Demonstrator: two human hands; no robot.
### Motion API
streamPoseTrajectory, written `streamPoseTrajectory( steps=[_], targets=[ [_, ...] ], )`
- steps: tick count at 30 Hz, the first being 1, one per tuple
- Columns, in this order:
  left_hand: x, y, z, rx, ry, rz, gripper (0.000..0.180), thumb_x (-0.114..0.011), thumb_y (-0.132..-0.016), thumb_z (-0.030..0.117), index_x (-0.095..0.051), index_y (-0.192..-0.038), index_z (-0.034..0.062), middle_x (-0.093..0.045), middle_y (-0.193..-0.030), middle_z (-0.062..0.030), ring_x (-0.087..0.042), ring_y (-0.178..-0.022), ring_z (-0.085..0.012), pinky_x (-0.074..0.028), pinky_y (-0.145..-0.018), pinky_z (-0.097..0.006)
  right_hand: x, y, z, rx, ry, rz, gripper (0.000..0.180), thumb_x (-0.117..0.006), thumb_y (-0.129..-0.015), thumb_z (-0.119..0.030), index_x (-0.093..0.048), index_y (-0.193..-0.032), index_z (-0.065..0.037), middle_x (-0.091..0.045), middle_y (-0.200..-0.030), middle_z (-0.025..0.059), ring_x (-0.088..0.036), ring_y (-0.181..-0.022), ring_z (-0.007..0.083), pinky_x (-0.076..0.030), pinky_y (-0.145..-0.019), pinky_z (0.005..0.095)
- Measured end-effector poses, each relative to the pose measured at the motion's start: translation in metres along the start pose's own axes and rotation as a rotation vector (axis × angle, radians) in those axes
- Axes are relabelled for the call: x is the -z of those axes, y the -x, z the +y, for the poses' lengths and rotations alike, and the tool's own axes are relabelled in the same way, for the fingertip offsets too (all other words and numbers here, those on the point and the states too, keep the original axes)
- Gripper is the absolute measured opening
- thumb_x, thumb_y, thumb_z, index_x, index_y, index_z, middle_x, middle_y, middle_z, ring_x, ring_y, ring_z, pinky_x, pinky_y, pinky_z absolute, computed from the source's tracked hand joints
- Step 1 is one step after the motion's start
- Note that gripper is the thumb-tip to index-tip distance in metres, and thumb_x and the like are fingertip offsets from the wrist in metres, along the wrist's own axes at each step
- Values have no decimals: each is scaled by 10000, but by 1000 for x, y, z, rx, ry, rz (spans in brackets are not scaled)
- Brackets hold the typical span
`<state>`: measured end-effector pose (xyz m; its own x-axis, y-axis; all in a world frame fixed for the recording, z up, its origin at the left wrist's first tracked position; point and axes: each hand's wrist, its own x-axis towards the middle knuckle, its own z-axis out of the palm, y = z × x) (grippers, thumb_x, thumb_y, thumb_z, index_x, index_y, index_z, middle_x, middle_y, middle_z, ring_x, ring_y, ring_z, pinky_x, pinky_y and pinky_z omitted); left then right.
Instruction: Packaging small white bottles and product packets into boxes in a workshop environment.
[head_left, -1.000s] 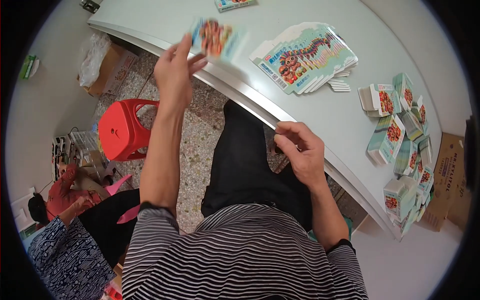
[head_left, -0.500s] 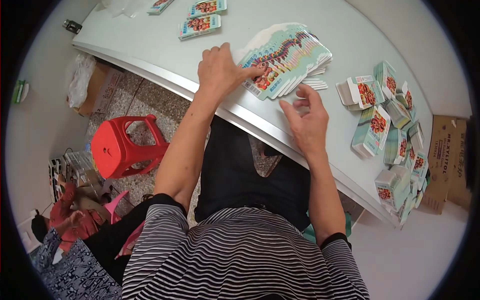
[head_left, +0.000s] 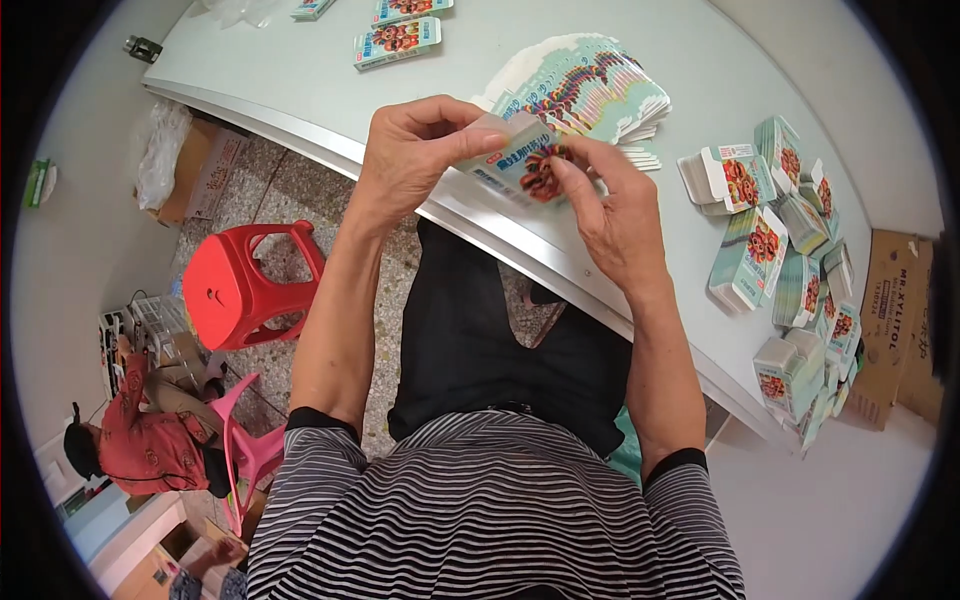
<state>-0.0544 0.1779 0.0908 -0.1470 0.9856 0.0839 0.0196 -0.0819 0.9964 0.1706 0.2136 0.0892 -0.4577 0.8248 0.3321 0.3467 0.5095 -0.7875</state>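
Between my two hands is a light-green printed carton, raised over the table's front edge and slightly blurred. My left hand is closed on its left end, thumb on top. My right hand pinches its right end between thumb and fingers. Whether the carton is still flat or partly opened out, I cannot tell. Just beyond my hands, a fanned stack of flat cartons lies on the white table, partly hidden by the held one. Several formed cartons lie at the far left of the stack.
To the right, a pile of bundled flat cartons covers the table's end. Beyond it stands a brown cardboard box. On the floor at left are a red stool and a pink chair, with a seated person in red nearby.
One carton has come off the fanned stack and is now held in both hands. My right hand has closed on it. A person in patterned clothing at lower left has moved mostly out of view.
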Motion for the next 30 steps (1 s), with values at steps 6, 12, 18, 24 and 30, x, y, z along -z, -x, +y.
streamPoseTrajectory(
  steps=[6, 12, 18, 24, 30],
  targets=[
    [-10, 29, -1, 63, 459, -288, 1187, -962, -493, 292, -347, -1455, -32, -498, -1408, -177, -505, -1293, -244, -416, -1088, -404, -13, 30, -9, -440, -813, -126, 198, -581, -975, -106, -631, -1097, 42, -685, -980, 48, -620, -851, 72, -504, -783, 231],
    [-31, 72, -29, 292, 744, -389, 1228, -970, -467, 223, -305, -1464, -47, -524, -1377, -206, -514, -1283, -301, -413, -1095, -412, -50, 72, -2, -695, -1268, -120, 242, -597, -972, -134, -641, -1124, 48, -693, -999, 63, -635, -875, 87, -515, -810, 244],
    [-26, 85, -38, 398, 675, -295, 1161, -979, -446, 231, -380, -1401, -49, -649, -1171, -142, -615, -1130, -281, -476, -1022, -400, -47, 88, -13, -592, -1005, -304, 354, -654, -935, -127, -552, -1201, 84, -632, -1072, 66, -600, -934, 88, -494, -813, 231],
    [-38, 95, -40, 317, 539, -157, 1186, -975, -403, 435, -428, -1339, -48, -649, -966, -98, -638, -1039, -271, -498, -973, -390, -49, 98, -25, -589, -1005, -400, 422, -678, -925, -155, -522, -1247, 68, -613, -1093, 62, -600, -960, 99, -499, -833, 246],
    [-44, 117, -57, 237, 654, -100, 997, -968, -441, 467, -503, -1187, -4, -591, -860, -34, -575, -813, -138, -486, -746, -263, -59, 118, -30, -556, -1103, -369, 392, -662, -914, -81, -524, -1253, 60, -609, -1049, 45, -584, -959, 99, -481, -863, 265]
  ],
)
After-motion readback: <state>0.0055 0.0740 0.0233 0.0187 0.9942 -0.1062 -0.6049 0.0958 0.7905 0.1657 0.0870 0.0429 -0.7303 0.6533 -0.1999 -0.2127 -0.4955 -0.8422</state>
